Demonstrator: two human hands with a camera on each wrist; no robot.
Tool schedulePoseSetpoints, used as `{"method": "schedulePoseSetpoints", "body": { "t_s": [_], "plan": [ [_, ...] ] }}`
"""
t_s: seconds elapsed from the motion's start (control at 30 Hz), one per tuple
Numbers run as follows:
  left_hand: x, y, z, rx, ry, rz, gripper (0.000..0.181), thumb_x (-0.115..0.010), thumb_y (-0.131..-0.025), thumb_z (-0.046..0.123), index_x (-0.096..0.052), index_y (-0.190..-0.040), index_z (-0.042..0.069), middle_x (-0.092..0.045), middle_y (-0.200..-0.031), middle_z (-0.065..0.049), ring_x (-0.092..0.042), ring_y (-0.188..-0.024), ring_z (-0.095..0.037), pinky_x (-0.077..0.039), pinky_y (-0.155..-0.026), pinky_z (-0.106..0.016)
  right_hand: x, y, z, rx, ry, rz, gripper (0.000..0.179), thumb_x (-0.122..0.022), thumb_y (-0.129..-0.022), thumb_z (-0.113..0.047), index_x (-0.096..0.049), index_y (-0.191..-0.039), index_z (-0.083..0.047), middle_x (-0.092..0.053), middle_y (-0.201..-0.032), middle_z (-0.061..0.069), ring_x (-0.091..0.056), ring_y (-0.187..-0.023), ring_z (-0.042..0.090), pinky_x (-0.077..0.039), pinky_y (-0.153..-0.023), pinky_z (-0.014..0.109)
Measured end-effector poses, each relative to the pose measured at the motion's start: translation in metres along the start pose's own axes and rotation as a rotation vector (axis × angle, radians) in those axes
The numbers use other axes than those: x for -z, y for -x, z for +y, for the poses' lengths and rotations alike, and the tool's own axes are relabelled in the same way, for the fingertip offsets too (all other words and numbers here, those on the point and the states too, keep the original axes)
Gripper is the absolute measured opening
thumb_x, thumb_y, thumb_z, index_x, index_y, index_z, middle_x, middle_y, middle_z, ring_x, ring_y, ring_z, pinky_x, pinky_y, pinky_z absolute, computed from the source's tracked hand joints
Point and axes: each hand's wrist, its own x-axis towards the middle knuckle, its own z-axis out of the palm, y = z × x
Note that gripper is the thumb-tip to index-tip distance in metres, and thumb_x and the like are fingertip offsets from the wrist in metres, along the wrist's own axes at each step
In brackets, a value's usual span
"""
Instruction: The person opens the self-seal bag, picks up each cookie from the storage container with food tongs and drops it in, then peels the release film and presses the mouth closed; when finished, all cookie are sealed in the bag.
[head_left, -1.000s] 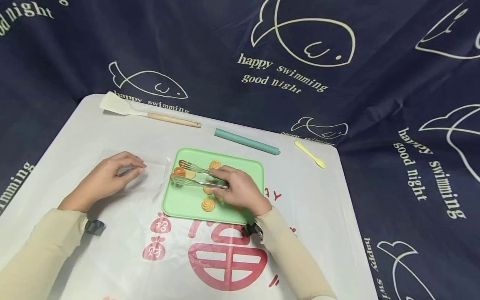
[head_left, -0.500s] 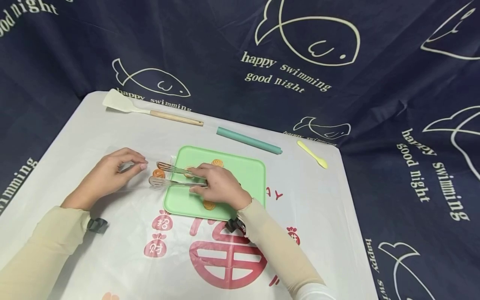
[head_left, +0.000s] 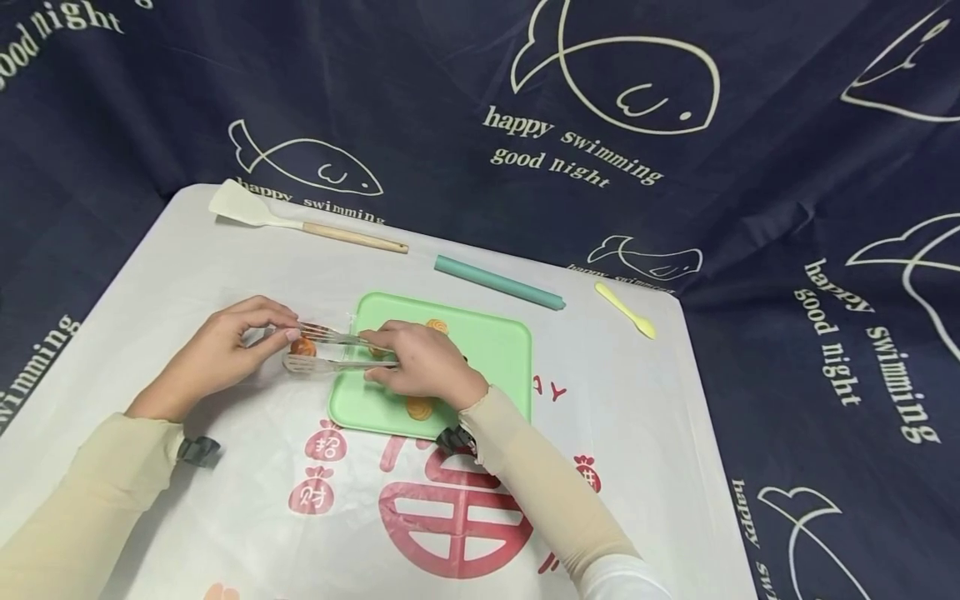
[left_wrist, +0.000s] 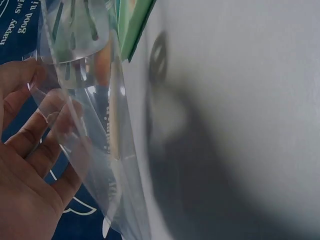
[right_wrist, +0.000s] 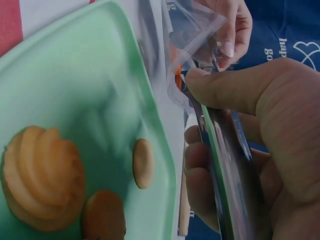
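Observation:
My left hand (head_left: 217, 354) pinches the edge of a clear plastic bag (left_wrist: 130, 185) between thumb and fingers, left of the green tray (head_left: 487, 358). My right hand (head_left: 427, 362) grips metal tongs (head_left: 341, 365) with slotted ends. Between those ends sits an orange-brown cookie (head_left: 303, 347), and in the left wrist view the slotted ends show through the bag's clear plastic. On the tray, a swirled cookie (right_wrist: 44, 177) and a small oval cookie (right_wrist: 143, 163) lie near another partly cut off by the frame. My right hand hides part of the tray in the head view.
Along the table's far side lie a white spatula with a wooden handle (head_left: 352, 239), a teal stick-shaped roll (head_left: 498, 283) and a small yellow spoon (head_left: 626, 311). A dark curtain (head_left: 450, 50) hangs behind the white table cover (head_left: 247, 500).
My right hand has moved left with the tongs, carrying the orange-brown cookie off the tray to the bag at my left hand. The left hand has barely moved.

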Motion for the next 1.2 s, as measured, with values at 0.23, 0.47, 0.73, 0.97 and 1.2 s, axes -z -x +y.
{"method": "schedulePoseSetpoints", "body": {
  "t_s": [0.23, 0.47, 0.73, 0.97, 1.2],
  "plan": [
    [-0.001, 0.001, -0.001, -0.003, 0.024, -0.003, 0.007, -0.076, -0.092, 0.005, -0.077, -0.098, 0.008, -0.067, -0.107, 0.006, -0.057, -0.106, -0.006, -0.036, -0.096, -0.011, 0.0, 0.012, 0.006, -0.029, -0.028, 0.009, 0.063, -0.079, -0.088, -0.041, -0.059, -0.144, -0.019, -0.066, -0.117, -0.003, -0.062, -0.091, 0.009, -0.048, -0.068, 0.023],
    [-0.006, 0.002, -0.002, -0.001, 0.042, 0.001, 0.011, -0.078, -0.089, 0.002, -0.078, -0.098, 0.01, -0.069, -0.106, 0.002, -0.058, -0.104, -0.009, -0.036, -0.093, -0.01, 0.008, 0.065, 0.036, -0.119, -0.097, 0.09, 0.068, -0.083, -0.085, -0.043, -0.059, -0.144, -0.021, -0.066, -0.117, -0.003, -0.058, -0.086, 0.01, -0.051, -0.072, 0.031],
    [-0.008, 0.003, -0.002, -0.017, 0.035, -0.009, 0.012, -0.078, -0.089, 0.002, -0.078, -0.098, 0.01, -0.069, -0.106, 0.002, -0.058, -0.104, -0.008, -0.036, -0.093, -0.01, 0.02, 0.144, 0.071, -0.259, -0.157, 0.169, 0.066, -0.086, -0.084, -0.036, -0.061, -0.142, -0.018, -0.067, -0.11, 0.003, -0.054, -0.076, 0.017, -0.046, -0.062, 0.033],
    [-0.008, 0.001, 0.0, -0.025, 0.031, -0.029, 0.01, -0.077, -0.091, 0.004, -0.077, -0.1, 0.008, -0.068, -0.106, 0.003, -0.058, -0.105, -0.006, -0.037, -0.094, -0.01, 0.025, 0.199, 0.088, -0.312, -0.128, 0.145, 0.07, -0.088, -0.082, -0.032, -0.059, -0.143, -0.016, -0.065, -0.114, 0.001, -0.056, -0.077, 0.019, -0.047, -0.063, 0.03],
    [-0.008, -0.002, 0.003, -0.027, 0.033, -0.032, 0.013, -0.078, -0.089, 0.002, -0.078, -0.1, 0.01, -0.069, -0.106, 0.004, -0.058, -0.104, -0.005, -0.037, -0.092, -0.01, 0.027, 0.225, 0.096, -0.338, -0.092, 0.101, 0.073, -0.091, -0.078, -0.028, -0.06, -0.143, -0.014, -0.063, -0.109, 0.001, -0.056, -0.073, 0.013, -0.048, -0.062, 0.028]
  ]
}}
